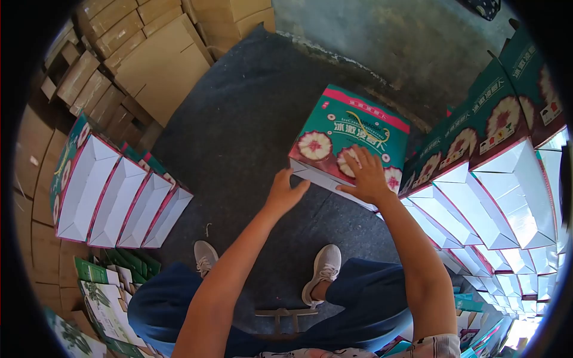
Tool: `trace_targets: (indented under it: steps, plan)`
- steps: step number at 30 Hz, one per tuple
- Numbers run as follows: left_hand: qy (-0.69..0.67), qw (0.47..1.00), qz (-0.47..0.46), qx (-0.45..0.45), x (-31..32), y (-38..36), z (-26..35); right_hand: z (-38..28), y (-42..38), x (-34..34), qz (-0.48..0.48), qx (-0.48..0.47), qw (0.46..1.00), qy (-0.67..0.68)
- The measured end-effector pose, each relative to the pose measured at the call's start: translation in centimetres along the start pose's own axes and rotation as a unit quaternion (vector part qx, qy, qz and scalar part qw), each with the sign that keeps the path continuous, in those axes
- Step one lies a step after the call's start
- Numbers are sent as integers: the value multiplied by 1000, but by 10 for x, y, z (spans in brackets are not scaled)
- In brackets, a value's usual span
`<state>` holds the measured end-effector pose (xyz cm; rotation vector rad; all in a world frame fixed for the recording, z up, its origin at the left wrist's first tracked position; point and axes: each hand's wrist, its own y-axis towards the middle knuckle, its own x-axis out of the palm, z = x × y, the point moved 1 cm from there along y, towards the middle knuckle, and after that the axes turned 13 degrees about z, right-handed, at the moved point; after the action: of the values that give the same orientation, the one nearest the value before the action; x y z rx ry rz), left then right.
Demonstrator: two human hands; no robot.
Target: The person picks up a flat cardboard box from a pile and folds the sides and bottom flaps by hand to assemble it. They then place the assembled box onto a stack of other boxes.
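A green and pink printed box (334, 128) with pictures of sliced radish lies on the dark floor, its white end facing me. My right hand (366, 174) rests on the box's printed face with the fingers spread. Near the box's lower left corner is my left hand (287, 190), thumb apart from the fingers and nothing held. Whether its fingertips touch the box I cannot tell.
Stacked boxes with white ends (507, 191) line the right side. Several similar boxes (122, 194) stand at the left, above flat green and white cartons (107, 298). Brown cardboard (161, 68) is piled at the upper left. A grey wall (388, 39) rises behind.
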<state>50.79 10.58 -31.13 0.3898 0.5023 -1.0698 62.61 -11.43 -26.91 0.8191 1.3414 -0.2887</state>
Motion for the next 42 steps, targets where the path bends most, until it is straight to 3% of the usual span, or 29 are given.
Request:
trace_targets:
  steps: [1,4,6,8,12,18,23,27,28,31,33,35,36,37,39,40,41,42]
  plan:
    - [53,998,34,-1,-5,-20,4,-10,2,0,-27,-25,999,4]
    - [99,986,-98,90,-44,-64,17,-25,14,19,-35,-44,998,-19]
    - [141,952,-253,102,-93,-89,59,-40,29,35,-55,-36,997,-44]
    - [188,919,-300,173,-138,-117,82,-47,41,48,-94,-2,993,-73]
    - [230,926,-275,121,-218,-163,109,-33,52,62,-111,69,987,-94]
    - [251,951,-176,-45,-259,-210,56,-23,53,64,-125,118,980,-99]
    - [281,952,-119,-2,-270,-202,49,-16,48,61,-124,176,973,-89]
    - [306,946,-103,19,-273,-205,42,-21,51,33,-206,206,954,-63]
    - [308,945,-109,18,-273,-207,43,-24,45,25,-169,172,970,-37]
    - [316,941,-120,20,-272,-208,47,-41,-9,19,97,77,984,128]
    - [325,938,-119,23,-272,-209,49,-64,-73,0,52,137,959,244]
    - [340,934,-99,38,-271,-211,48,-69,-165,1,-105,161,957,216]
    - [347,932,-90,47,-271,-213,47,-53,-231,23,-116,113,964,209]
    - [343,934,-93,44,-271,-215,46,-60,-269,-10,-169,188,959,126]
    - [337,936,-95,41,-272,-215,45,-35,-349,-55,-269,210,939,-39]
    - [333,937,-96,52,-273,-215,44,-16,-390,-74,-266,282,918,-80]
    - [329,937,-97,62,-275,-215,44,29,-483,-47,-76,286,942,-159]
    - [326,938,-98,71,-276,-216,46,4,-438,-128,-224,340,897,-170]
